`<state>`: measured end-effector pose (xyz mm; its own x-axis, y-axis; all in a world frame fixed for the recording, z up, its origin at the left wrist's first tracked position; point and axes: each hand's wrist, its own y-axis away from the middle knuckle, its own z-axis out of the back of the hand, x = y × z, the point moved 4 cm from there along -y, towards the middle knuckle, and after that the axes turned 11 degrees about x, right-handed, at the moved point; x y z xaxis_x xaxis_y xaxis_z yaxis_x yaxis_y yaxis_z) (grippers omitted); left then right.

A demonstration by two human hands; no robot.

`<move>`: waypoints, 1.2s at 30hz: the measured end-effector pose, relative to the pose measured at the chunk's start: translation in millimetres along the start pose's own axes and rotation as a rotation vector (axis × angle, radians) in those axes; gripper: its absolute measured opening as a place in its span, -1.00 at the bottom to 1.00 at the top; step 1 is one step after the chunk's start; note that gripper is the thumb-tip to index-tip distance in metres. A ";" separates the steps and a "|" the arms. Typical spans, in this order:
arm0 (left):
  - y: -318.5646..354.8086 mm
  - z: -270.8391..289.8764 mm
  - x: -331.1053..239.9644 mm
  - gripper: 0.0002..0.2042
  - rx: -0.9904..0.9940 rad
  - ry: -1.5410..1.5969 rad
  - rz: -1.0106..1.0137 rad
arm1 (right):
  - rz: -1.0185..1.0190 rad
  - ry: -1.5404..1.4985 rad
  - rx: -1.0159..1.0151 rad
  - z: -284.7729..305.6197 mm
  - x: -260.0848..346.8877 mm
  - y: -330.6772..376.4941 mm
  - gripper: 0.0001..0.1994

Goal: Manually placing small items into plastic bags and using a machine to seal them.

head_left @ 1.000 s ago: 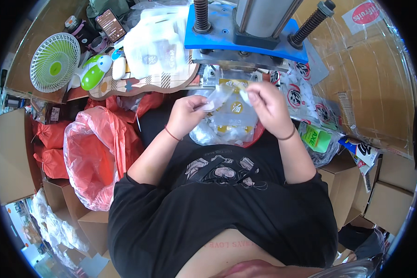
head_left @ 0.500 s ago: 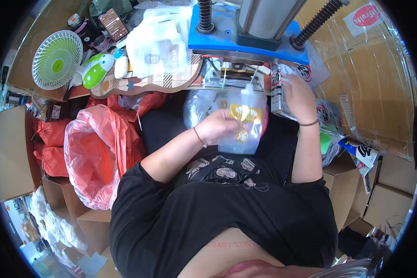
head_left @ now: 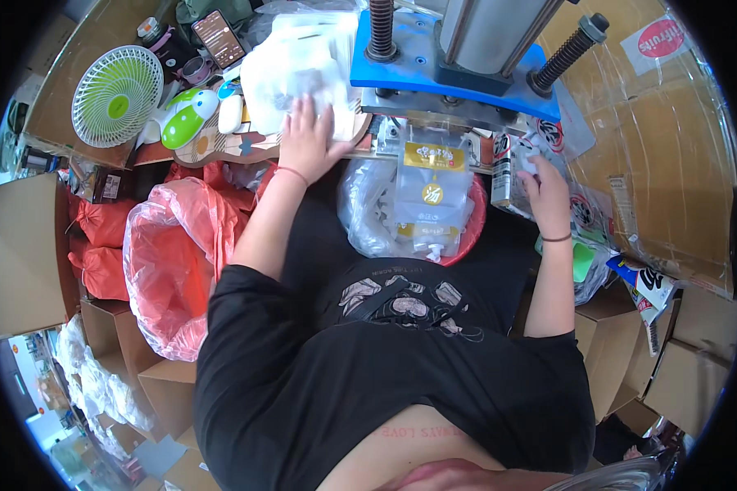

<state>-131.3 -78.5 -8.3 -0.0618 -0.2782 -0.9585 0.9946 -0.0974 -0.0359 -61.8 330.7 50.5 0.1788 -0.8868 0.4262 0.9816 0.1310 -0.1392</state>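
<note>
My left hand point(head_left: 305, 143) lies with spread fingers on the front of a stack of whitish plastic pouches point(head_left: 291, 61). My right hand point(head_left: 549, 192) is at the right of the press, its fingers bent beside a small whitish thing; what they hold, if anything, cannot be made out. A blue-plated press point(head_left: 450, 86) stands between my hands. From its front edge hangs a clear pouch with a gold band point(head_left: 431, 192), touched by neither hand. Below it, a red-rimmed container point(head_left: 477, 221) holds more clear pouches, one with a white spout point(head_left: 435, 252).
On the left stand a green-and-white fan point(head_left: 119, 102), a phone point(head_left: 219, 39) and a white mouse point(head_left: 231, 114). A red bag-lined bin point(head_left: 160, 270) is at my left. An upright can point(head_left: 501, 176) stands beside my right hand, and cardboard point(head_left: 655, 123) walls the right side.
My left hand has let go of the gold-banded pouch and moved up left onto the stack. The pouch now hangs at the press, whose plate is lower. My right hand has shifted slightly down.
</note>
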 end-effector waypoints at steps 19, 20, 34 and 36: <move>80.1 -84.1 -61.6 -0.81 0.716 0.423 0.193 | 0.338 -0.403 0.151 -0.9 150.5 -35.1 -0.75; 81.0 -88.4 -62.9 -0.81 0.719 0.422 0.190 | 0.337 -0.401 0.147 -0.8 147.0 -35.5 -0.75; 31.0 -107.9 -47.9 -0.69 0.729 0.894 0.407 | -0.187 0.567 -0.063 -12.9 8.5 -18.5 -0.49; 26.3 -105.2 -46.7 -0.66 0.706 0.914 0.431 | -0.275 0.532 0.014 -12.6 13.3 -22.7 -0.58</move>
<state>-93.4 32.5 5.7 0.6233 0.3274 -0.7101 0.6388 -0.7370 0.2209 -82.5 310.3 48.1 -0.1367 -0.9887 -0.0613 0.9885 -0.1321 -0.0736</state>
